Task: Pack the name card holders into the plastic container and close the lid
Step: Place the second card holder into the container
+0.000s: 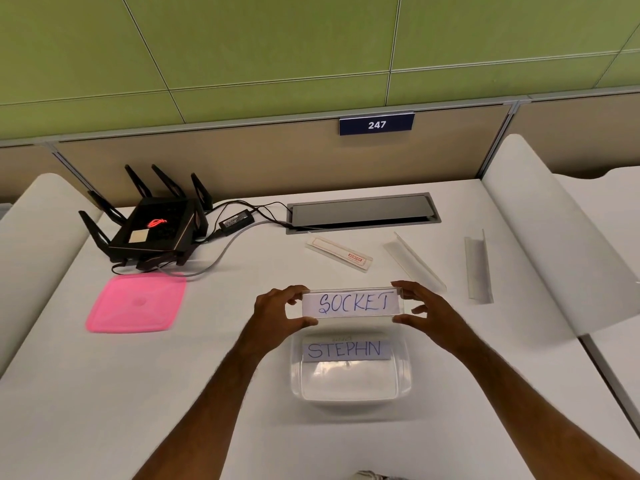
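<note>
1. The left hand [277, 311] and the right hand [424, 308] are each pinching one end of a clear name card holder [351, 303] reading "SOCKET", thumbs below and fingers on top.
2. That holder is hanging in the air just above the far rim of the clear plastic container [401, 382], which is sitting open on the white desk [207, 393].
3. A second holder [346, 350], reading "STEPHN", is lying inside the container against its far wall.
4. The pink lid [136, 303] is resting flat on the desk, well apart to the left.
5. Three more holders are lying beyond the hands: one with a red label [339, 254], an empty clear one [415, 261], and another [478, 268] farther right.
6. A black router [152, 230] is sitting at the far left.
</note>
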### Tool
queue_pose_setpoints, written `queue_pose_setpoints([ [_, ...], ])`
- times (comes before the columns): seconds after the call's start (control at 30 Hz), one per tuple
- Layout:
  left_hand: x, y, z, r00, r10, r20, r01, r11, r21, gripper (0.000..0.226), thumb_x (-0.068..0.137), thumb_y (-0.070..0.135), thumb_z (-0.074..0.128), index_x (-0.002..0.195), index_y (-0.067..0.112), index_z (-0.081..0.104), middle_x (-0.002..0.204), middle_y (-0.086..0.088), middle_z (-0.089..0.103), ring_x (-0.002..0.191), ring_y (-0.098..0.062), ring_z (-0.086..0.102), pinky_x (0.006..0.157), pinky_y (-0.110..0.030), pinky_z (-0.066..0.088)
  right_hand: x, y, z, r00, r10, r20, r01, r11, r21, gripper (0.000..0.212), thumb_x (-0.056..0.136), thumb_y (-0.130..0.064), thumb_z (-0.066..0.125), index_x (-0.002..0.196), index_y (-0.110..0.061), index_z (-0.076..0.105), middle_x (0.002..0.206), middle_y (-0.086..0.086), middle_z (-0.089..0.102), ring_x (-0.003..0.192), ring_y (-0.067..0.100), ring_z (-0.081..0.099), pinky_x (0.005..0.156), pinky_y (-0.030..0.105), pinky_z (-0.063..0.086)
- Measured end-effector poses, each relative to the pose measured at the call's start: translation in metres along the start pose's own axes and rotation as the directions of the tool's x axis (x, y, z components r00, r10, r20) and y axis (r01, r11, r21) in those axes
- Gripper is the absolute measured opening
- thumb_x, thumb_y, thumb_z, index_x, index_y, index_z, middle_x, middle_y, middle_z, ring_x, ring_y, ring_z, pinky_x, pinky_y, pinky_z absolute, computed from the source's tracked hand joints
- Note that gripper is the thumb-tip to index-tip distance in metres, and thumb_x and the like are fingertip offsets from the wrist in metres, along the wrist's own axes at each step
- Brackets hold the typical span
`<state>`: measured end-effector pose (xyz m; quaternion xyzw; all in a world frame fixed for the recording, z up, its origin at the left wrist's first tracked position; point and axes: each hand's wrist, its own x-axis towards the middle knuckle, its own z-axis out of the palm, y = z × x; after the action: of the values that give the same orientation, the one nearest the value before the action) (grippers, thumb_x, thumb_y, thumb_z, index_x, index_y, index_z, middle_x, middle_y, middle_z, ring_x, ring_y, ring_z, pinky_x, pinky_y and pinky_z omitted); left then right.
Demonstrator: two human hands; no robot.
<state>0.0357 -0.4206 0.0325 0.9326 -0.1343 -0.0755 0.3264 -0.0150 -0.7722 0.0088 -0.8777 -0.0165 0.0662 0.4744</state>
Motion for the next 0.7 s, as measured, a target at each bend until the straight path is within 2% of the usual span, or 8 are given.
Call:
queue_pose_setpoints([
  [0.17,-0.005,-0.002,-0.004,1.000,0.010,-0.011,-0.010,1.000,0.005,0.065,0.068,0.054,0.087,0.125,0.039,0.059,0.097,0.044,0.053,0.099,0.013,0.048,0.097,-0.029,0.037,-0.004,-0.008,0.001,0.999,-0.024,0.025,0.025,1.000,-0.010,0.069,0.078,-0.047,0.080,0.135,-0.050,0.042,0.133,-0.037,0.051,0.125,-0.010,0.051,0.088,0.014,0.052],
  [0.27,-0.010,-0.005,-0.003,0.999,0.029,-0.022,-0.028,0.999,0.017,0.062,0.066,0.055,0.087,0.119,0.041,0.058,0.101,0.047,0.055,0.103,0.019,0.044,0.092,-0.023,0.033,-0.006,-0.010,0.003,0.999,-0.039,0.012,0.039,0.999,-0.019,0.064,0.080,-0.048,0.079,0.135,-0.046,0.046,0.132,-0.036,0.054,0.125,-0.009,0.051,0.088,0.014,0.052],
  [0.4,-0.018,-0.009,-0.001,1.000,0.011,0.008,-0.011,0.998,0.054,0.061,0.066,0.053,0.088,0.115,0.043,0.054,0.100,0.037,0.050,0.103,0.018,0.043,0.091,-0.030,0.037,-0.010,-0.010,0.006,0.998,-0.044,0.052,0.047,0.996,-0.076,0.066,0.080,-0.041,0.082,0.135,-0.041,0.047,0.130,-0.030,0.055,0.120,-0.010,0.052,0.087,0.008,0.048],
  [0.53,-0.024,-0.009,0.003,1.000,0.027,0.014,-0.028,0.996,0.086,0.063,0.064,0.051,0.089,0.113,0.043,0.051,0.100,0.034,0.045,0.104,0.019,0.035,0.085,-0.028,0.035,-0.015,-0.010,0.009,0.995,-0.029,0.091,0.042,0.988,-0.149,0.060,0.078,-0.032,0.086,0.127,-0.040,0.051,0.126,-0.021,0.057,0.112,-0.012,0.052,0.084,0.005,0.046],
  [0.63,-0.029,-0.008,0.007,0.998,0.009,0.055,-0.016,0.992,0.123,0.063,0.062,0.056,0.087,0.112,0.042,0.051,0.104,0.021,0.048,0.105,-0.008,0.042,0.085,-0.030,0.041,-0.021,-0.009,0.010,0.993,-0.018,0.115,0.040,0.980,-0.194,0.054,0.076,-0.035,0.087,0.119,-0.041,0.054,0.121,-0.021,0.058,0.106,-0.002,0.054,0.084,0.009,0.046],
  [0.7,-0.032,-0.005,0.009,0.995,0.055,0.087,-0.069,0.985,0.156,0.064,0.064,0.053,0.087,0.115,0.043,0.050,0.108,0.019,0.052,0.102,-0.014,0.045,0.089,-0.034,0.041,-0.023,-0.007,0.012,0.992,-0.019,0.126,0.048,0.972,-0.229,0.051,0.074,-0.036,0.088,0.115,-0.036,0.057,0.118,-0.018,0.061,0.106,0.001,0.054,0.092,0.020,0.045],
])
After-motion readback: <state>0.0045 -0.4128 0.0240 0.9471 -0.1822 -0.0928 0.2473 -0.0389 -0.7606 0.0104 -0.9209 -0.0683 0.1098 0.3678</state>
